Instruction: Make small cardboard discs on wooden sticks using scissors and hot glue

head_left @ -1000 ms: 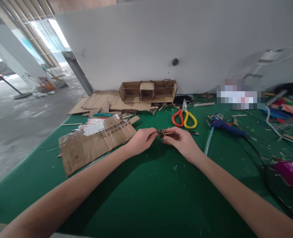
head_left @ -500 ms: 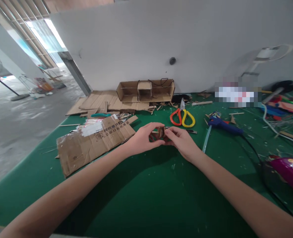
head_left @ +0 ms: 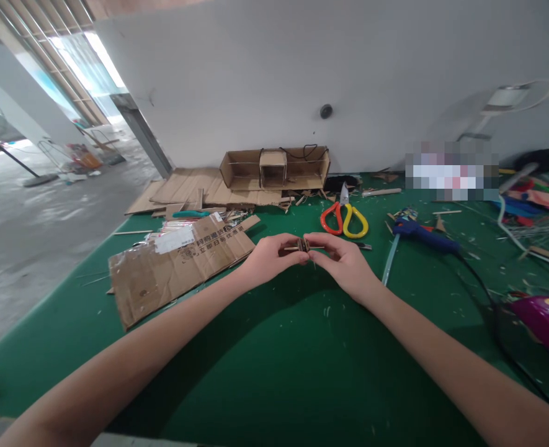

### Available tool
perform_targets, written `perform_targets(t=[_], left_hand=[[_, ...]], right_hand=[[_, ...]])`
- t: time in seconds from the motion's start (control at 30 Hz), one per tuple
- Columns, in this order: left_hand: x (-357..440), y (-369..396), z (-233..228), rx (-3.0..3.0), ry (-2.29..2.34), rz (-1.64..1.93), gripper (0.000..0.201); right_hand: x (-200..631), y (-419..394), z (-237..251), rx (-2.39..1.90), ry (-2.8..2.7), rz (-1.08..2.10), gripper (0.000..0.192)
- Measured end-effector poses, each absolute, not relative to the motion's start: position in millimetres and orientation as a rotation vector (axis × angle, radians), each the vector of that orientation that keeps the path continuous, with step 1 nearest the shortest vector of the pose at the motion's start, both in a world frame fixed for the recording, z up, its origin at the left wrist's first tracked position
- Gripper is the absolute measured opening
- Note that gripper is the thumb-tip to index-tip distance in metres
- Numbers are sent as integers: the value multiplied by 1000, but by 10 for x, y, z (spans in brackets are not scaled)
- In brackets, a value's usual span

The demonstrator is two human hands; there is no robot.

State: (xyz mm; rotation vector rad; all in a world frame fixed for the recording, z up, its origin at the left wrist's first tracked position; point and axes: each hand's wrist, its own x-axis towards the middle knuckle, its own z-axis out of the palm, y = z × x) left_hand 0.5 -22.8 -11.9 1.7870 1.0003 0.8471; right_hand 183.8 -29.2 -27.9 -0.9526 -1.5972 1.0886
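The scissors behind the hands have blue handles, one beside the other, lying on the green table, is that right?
Not quite: in the head view the scissors have one orange handle and one yellow, not blue. They do lie on the green table, behind the left hand and right hand.

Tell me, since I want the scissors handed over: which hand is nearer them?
Right. The right hand sits just below the scissors; the left hand lies further left.

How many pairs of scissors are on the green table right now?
1. The scissors, with one orange and one yellow handle, lie just beyond the hands, left of the blue glue gun. More could be hidden in the clutter at the far right.
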Motion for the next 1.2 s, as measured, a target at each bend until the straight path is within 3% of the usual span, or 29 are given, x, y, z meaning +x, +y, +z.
perform_targets(t=[0.1, 0.23, 0.4, 0.6, 1.2], left_hand=[[13, -206, -114, 1606, 934, 780, 29], [18, -202, -93, 1490, 933, 681, 38], [13, -215, -89, 1704, 962, 868, 50], [6, -199, -93, 1695, 921, 914, 35], [-29, -216, -124, 1396, 670, 771, 44]], right_hand=[[1839, -318, -257, -953, -1679, 1000, 28], [1815, -338, -259, -925, -1674, 1022, 28], [1795, -284, -311, -923, -1515, 1029, 22], [1817, -276, -311, -938, -1512, 1095, 21], [1815, -401, -253, -897, -1872, 493, 24]])
